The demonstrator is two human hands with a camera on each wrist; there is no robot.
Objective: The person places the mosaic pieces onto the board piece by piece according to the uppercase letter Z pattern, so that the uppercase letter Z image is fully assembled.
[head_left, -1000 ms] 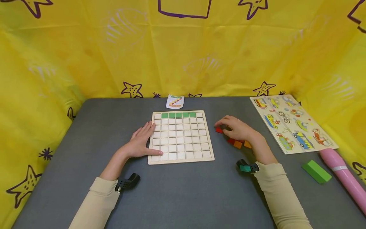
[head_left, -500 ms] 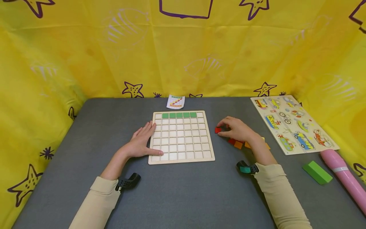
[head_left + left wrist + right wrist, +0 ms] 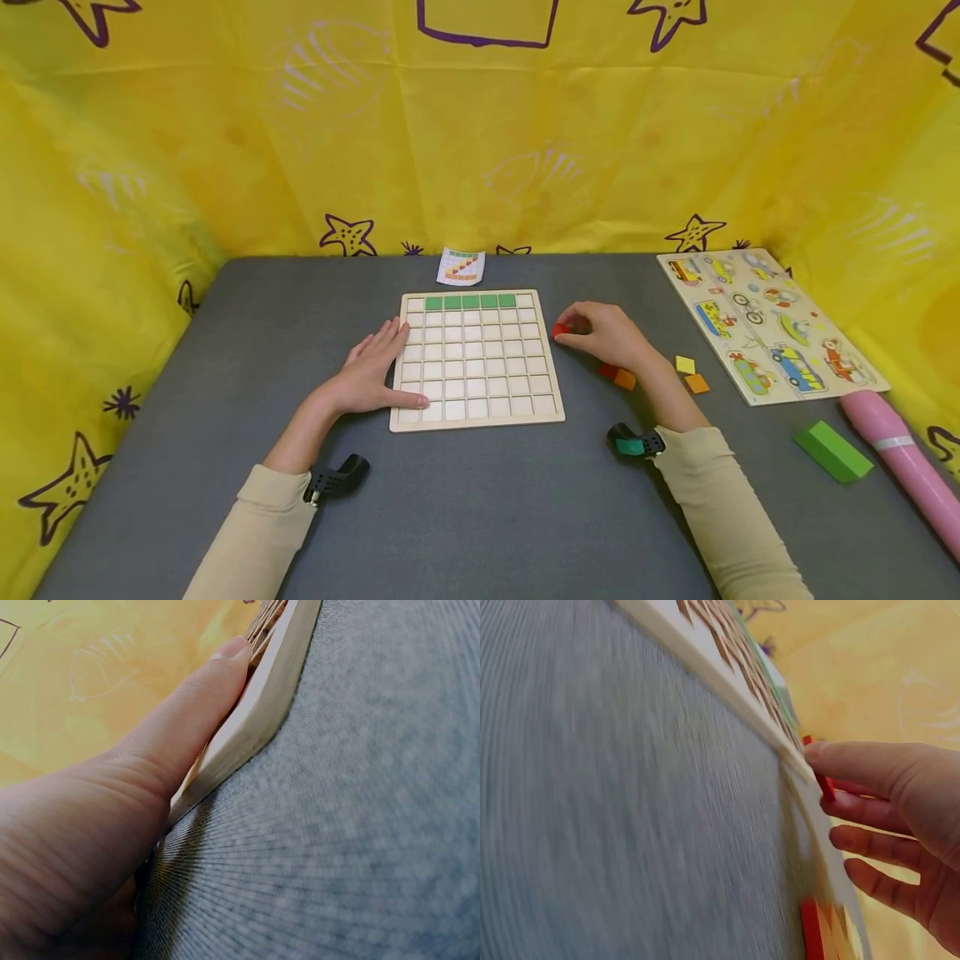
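A wooden grid board [image 3: 473, 358] lies on the grey table, with a row of green tiles [image 3: 470, 302] in its top row. My left hand [image 3: 370, 372] rests spread over the board's left side, fingers along the edge and thumb on the lower left squares. Between thumb and fingertips, my right hand [image 3: 606, 333] pinches a red square tile [image 3: 560, 331] just off the board's right edge. In the right wrist view that tile [image 3: 823, 780] stands on edge in the pinch. Red and orange tiles [image 3: 624, 379] lie below the right hand, partly covered by the forearm.
A small pattern card [image 3: 461, 267] lies behind the board. Right of the forearm are a yellow tile [image 3: 684, 364] and an orange tile [image 3: 697, 383]. Farther right are a vehicle picture puzzle [image 3: 772, 325], a green block [image 3: 832, 451] and a pink rod-like object [image 3: 903, 467].
My right hand has picked up the red tile and moved left with it toward the board's right edge. The yellow and orange tiles by the forearm are now uncovered. The left hand has stayed put.
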